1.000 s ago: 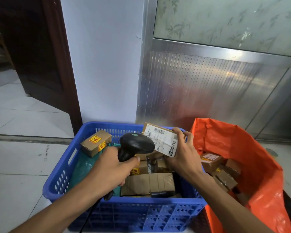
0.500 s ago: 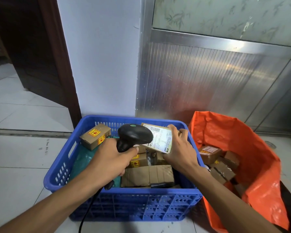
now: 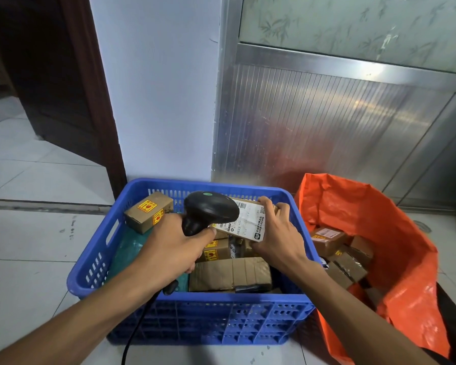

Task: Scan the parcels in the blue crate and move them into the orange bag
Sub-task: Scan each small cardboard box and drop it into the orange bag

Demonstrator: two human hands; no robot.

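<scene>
Over the middle of the frame, both bare forearms reach in from the bottom edge and meet above the blue slatted plastic crate (image 3: 95, 267) on the tiled floor. His left hand (image 3: 169, 251) is clenched round the grip of a black handheld barcode scanner (image 3: 208, 210), knuckles up, the scanner's rounded head tipped toward the right, its cable trailing down past the crate's front wall. His right hand (image 3: 277, 237) grasps a small cardboard parcel with a white printed label (image 3: 244, 222), thumb under the near edge and fingers curled over the far end, label face turned up and leftward just beside the scanner head. Below them the crate holds more brown boxes, one with yellow stickers (image 3: 148, 210) perched at the upper left corner. Right of the crate, touching it, stands the open orange plastic bag (image 3: 406, 248), with several taped cardboard parcels (image 3: 340, 248) lying inside.
</scene>
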